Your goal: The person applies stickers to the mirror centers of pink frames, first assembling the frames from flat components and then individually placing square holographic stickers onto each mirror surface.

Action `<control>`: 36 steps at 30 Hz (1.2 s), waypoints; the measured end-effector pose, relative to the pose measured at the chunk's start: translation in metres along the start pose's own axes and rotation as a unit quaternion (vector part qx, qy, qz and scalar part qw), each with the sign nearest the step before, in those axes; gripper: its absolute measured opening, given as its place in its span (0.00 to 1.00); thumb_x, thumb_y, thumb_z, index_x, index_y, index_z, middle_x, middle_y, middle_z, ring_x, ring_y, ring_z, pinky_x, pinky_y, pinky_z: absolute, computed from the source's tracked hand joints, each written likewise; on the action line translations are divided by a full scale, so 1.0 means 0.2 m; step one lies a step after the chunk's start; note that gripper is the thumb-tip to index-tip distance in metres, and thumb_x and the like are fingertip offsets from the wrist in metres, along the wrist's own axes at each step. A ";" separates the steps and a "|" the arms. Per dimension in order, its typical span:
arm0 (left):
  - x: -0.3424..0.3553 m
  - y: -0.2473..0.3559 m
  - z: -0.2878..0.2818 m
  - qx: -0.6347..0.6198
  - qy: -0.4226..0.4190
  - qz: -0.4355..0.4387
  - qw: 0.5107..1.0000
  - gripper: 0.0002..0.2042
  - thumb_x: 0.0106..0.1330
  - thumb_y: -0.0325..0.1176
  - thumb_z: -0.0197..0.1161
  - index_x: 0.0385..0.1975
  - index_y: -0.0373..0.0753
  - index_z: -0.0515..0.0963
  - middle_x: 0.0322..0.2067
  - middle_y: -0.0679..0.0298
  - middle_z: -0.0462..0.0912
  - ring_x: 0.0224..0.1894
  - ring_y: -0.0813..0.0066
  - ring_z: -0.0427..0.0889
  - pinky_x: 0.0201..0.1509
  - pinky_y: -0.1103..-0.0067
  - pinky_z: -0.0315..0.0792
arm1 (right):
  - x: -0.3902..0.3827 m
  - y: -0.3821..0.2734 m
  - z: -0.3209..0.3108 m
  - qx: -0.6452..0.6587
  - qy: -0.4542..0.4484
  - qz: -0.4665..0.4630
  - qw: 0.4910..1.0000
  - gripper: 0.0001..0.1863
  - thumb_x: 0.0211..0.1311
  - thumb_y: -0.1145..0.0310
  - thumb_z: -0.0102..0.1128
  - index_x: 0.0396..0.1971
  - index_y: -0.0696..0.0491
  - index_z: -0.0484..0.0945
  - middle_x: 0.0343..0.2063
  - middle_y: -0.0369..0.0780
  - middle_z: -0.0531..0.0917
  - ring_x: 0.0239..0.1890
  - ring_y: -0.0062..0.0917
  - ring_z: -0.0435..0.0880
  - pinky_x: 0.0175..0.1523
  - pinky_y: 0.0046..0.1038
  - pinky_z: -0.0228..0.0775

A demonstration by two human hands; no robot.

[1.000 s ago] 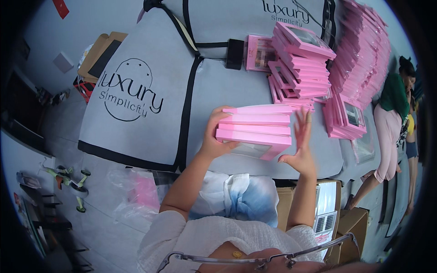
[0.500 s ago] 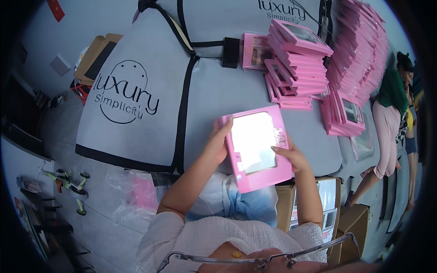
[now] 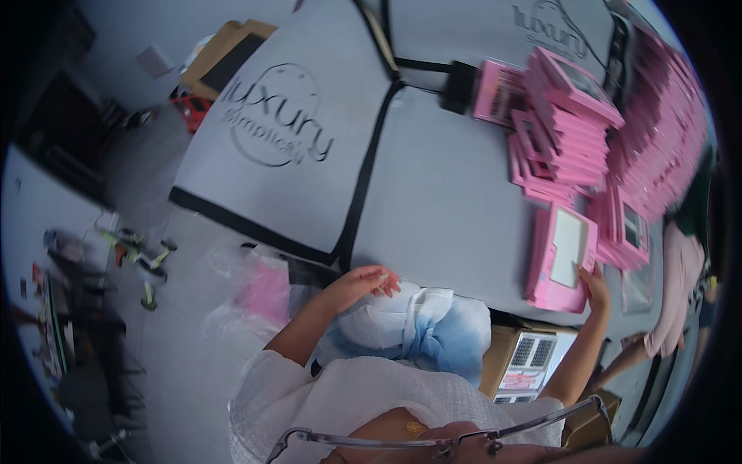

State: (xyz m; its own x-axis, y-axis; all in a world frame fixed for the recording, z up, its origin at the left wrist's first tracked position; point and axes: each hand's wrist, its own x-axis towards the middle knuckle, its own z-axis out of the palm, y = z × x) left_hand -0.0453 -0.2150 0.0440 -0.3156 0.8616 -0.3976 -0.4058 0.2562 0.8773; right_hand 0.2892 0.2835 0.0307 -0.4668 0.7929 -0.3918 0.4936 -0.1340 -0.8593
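My right hand (image 3: 593, 288) grips the right side of a small stack of pink boxes with a pale window (image 3: 566, 243), lying at the right part of the grey padded table (image 3: 437, 193). My left hand (image 3: 373, 281) is away from the boxes, over the white and blue cloth (image 3: 417, 332) on my lap, fingers loosely bent and apart with nothing visible in them. Just behind the held boxes stand a tall uneven pile of pink boxes (image 3: 556, 147) and a shorter pile (image 3: 622, 228).
A long heap of wrapped pink boxes (image 3: 657, 116) fills the back right, beside a black rectangular object (image 3: 457, 89). Clear plastic (image 3: 263, 294), cardboard (image 3: 506, 356) and a child's scooter (image 3: 139, 251) sit lower down. Another person (image 3: 672, 294) is at the far right.
The pink boxes moved from between both hands rightward onto the table, right hand still on them. My left hand let go and dropped toward my lap. The view has swung slightly.
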 end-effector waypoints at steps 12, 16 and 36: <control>-0.60 -0.82 -0.60 0.441 0.505 -0.040 0.741 0.22 0.55 0.39 0.66 0.49 0.36 0.74 0.53 0.49 0.73 0.58 0.51 0.70 0.59 0.59 0.64 | -0.57 -0.26 1.11 -0.282 0.109 -0.457 0.837 0.25 0.54 0.79 0.54 0.56 0.57 0.70 0.52 0.49 0.71 0.59 0.42 0.68 0.64 0.38 0.58; -0.73 -0.92 -0.78 0.591 0.573 -0.120 0.555 0.39 0.48 0.44 0.72 0.61 0.38 0.63 0.64 0.49 0.60 0.69 0.50 0.51 0.66 0.48 0.48 | -0.58 -0.23 1.42 -0.223 0.011 -0.442 0.869 0.24 0.53 0.80 0.54 0.53 0.57 0.72 0.51 0.49 0.71 0.57 0.42 0.69 0.63 0.38 0.59; -0.61 -1.01 -0.77 0.422 0.564 -0.086 0.705 0.15 0.70 0.42 0.47 0.48 0.41 0.73 0.31 0.55 0.83 0.21 0.52 0.79 0.33 0.65 0.74 | -0.51 -0.11 1.62 -0.284 0.077 -0.475 0.830 0.19 0.51 0.83 0.50 0.45 0.56 0.78 0.44 0.45 0.74 0.49 0.39 0.72 0.56 0.35 0.64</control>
State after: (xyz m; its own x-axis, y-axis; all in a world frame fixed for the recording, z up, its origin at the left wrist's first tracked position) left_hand -0.0562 -0.4390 -0.1261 -0.9980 0.0119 -0.0620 -0.0172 0.8938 0.4481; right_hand 0.0880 0.0134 -0.0172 -0.7651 0.4534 0.4572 0.2437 0.8611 -0.4462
